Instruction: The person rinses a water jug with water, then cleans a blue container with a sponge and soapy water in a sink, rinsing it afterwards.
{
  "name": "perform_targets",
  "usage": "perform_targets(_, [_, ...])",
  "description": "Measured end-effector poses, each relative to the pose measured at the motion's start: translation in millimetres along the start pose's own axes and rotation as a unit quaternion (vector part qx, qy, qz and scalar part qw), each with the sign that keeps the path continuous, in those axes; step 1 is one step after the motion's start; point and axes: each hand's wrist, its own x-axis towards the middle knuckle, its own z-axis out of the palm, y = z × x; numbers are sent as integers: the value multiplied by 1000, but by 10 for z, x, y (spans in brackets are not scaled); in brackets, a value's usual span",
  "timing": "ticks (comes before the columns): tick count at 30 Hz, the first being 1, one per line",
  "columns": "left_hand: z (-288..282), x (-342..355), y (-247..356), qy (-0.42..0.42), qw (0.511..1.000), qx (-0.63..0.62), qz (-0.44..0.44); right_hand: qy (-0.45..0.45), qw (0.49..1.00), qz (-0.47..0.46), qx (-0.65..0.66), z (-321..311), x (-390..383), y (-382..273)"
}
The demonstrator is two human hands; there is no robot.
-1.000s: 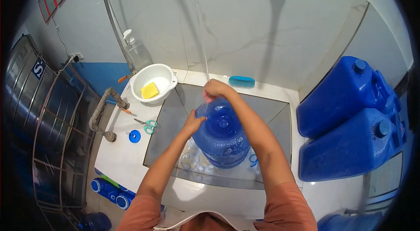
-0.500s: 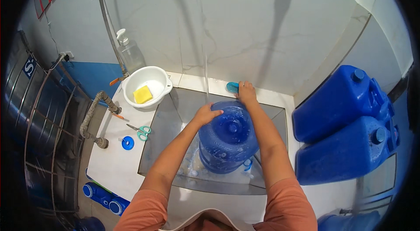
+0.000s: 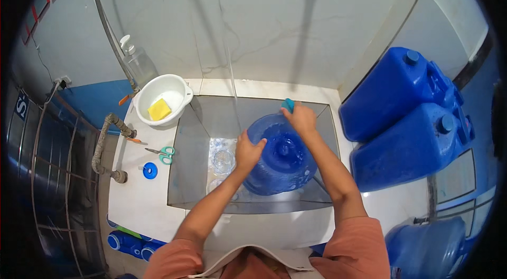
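Observation:
A large translucent blue water jug (image 3: 280, 173) stands in the grey sink (image 3: 187, 173), one end facing up toward the camera. My left hand (image 3: 248, 155) grips the jug's left side, thumb on top. My right hand (image 3: 300, 120) is closed on a teal scrub brush (image 3: 288, 105) just above the jug's back right edge. A thin stream of water (image 3: 232, 81) falls behind the jug at the left. Wet, foamy patches show on the sink bottom beside it.
A white bowl (image 3: 177, 91) with a yellow sponge (image 3: 158, 110), a pump bottle (image 3: 138, 68), scissors (image 3: 166, 155), a blue cap (image 3: 150, 171) and pipes (image 3: 105, 136) are on the left. Blue jerrycans (image 3: 391, 163) line the right ledge. A caged steel tank (image 3: 53, 189) stands far left.
My right hand left the water stream, took the brush from the back ledge and brought it over the sink. My left hand stayed on the jug. The camera's view shifted slightly.

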Motion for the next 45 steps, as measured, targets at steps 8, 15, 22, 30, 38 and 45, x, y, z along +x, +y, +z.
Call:
perform_targets(8, [-1, -70, -64, 23, 999, -24, 17, -3, 1000, 24, 0, 0, 69, 10])
perform_targets(15, [-49, 52, -29, -21, 999, -44, -5, 41, 997, 11, -63, -127, -203, 280])
perform_targets(22, [37, 227, 3, -89, 995, -44, 5, -115, 992, 26, -50, -221, -1415, -486])
perform_targets(30, [-14, 294, 68, -96, 995, -31, 26, -45, 997, -35, -51, -193, -1107, -257])
perform_targets(38, [59, 409, -180, -76, 993, -85, 5, -23, 996, 48, -77, -539, -1140, 305])
perform_targets(45, [-212, 468, -448, -151, 978, -99, 104, -28, 997, -48, 62, -416, -850, -63])
